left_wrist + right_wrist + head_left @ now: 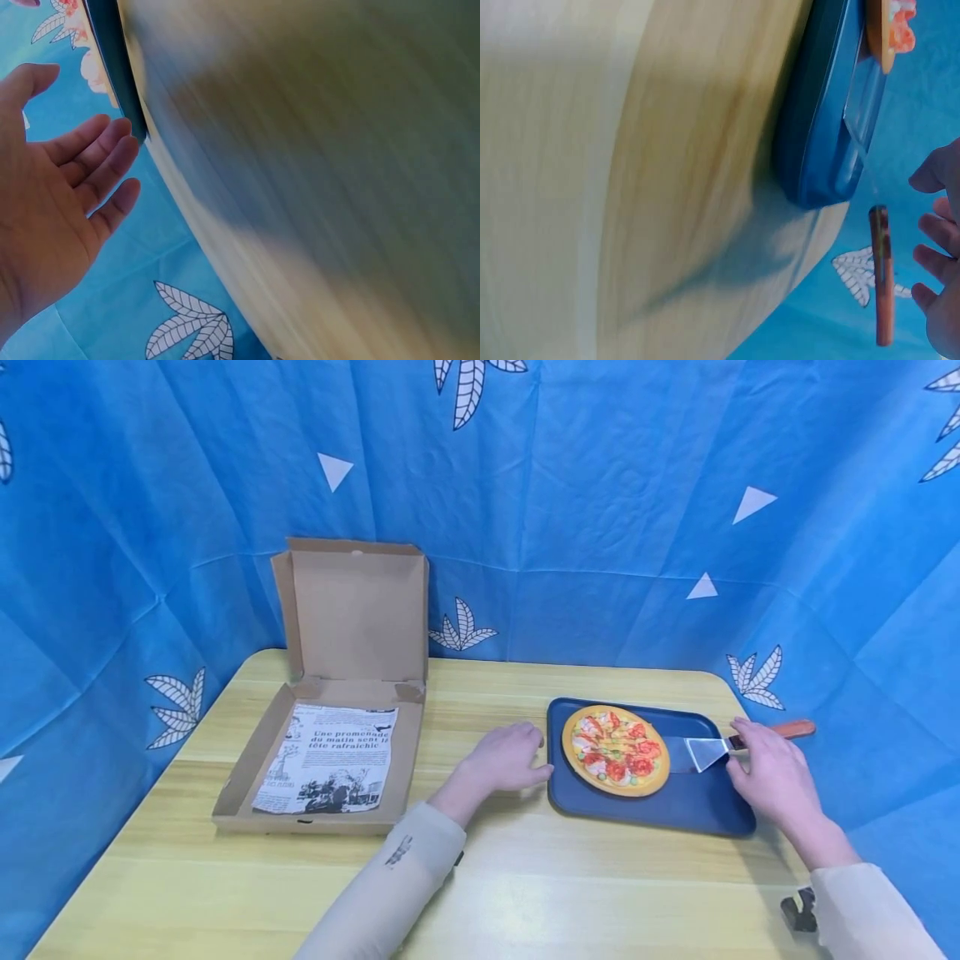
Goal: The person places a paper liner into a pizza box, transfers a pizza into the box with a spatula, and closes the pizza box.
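Note:
A round pizza point(615, 752) with red and white toppings lies on the left part of a dark blue tray point(645, 810). The spatula point(707, 753) rests with its metal blade over the tray, its wooden handle sticking out past the right rim. My right hand point(776, 777) hovers over the handle; the right wrist view shows a gap between its loosely bent fingers point(937, 259) and the handle point(883, 285). Beside the tray's left rim is my left hand point(504, 760), holding nothing, fingers spread and slightly bent. Whether its fingertips touch the rim, I cannot tell.
An open cardboard pizza box point(360, 610) stands on the left of the wooden table point(525, 893), lid raised. Printed paper point(330, 760) lines its base. Blue patterned cloth point(600, 510) hangs behind the table and at both sides.

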`<control>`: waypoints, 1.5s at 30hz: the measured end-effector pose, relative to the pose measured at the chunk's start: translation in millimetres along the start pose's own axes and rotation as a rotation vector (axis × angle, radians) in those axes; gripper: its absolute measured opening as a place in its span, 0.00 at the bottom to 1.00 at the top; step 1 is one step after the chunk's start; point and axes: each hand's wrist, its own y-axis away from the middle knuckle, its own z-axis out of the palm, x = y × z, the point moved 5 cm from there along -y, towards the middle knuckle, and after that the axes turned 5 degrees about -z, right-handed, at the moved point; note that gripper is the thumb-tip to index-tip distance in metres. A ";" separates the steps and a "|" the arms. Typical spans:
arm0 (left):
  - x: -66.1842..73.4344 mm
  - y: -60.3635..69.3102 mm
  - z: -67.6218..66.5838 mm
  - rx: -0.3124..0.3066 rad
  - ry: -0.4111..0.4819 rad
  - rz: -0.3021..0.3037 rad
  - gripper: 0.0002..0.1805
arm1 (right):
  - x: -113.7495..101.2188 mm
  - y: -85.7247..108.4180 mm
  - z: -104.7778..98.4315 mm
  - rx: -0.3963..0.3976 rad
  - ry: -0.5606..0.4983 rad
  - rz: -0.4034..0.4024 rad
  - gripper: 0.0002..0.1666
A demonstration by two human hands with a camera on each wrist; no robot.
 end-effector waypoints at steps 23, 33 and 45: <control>17.4 -14.3 23.0 -0.125 -0.034 -0.057 0.36 | 53.1 -11.5 -6.0 -0.158 0.233 -0.224 0.39; 20.3 -16.3 25.6 -0.121 -0.003 -0.066 0.36 | 56.6 -27.1 -12.2 -0.214 0.313 -0.352 0.22; 27.2 -10.0 28.7 -0.134 -0.118 -0.104 0.36 | 66.3 -30.1 0.1 -0.259 0.346 -0.392 0.13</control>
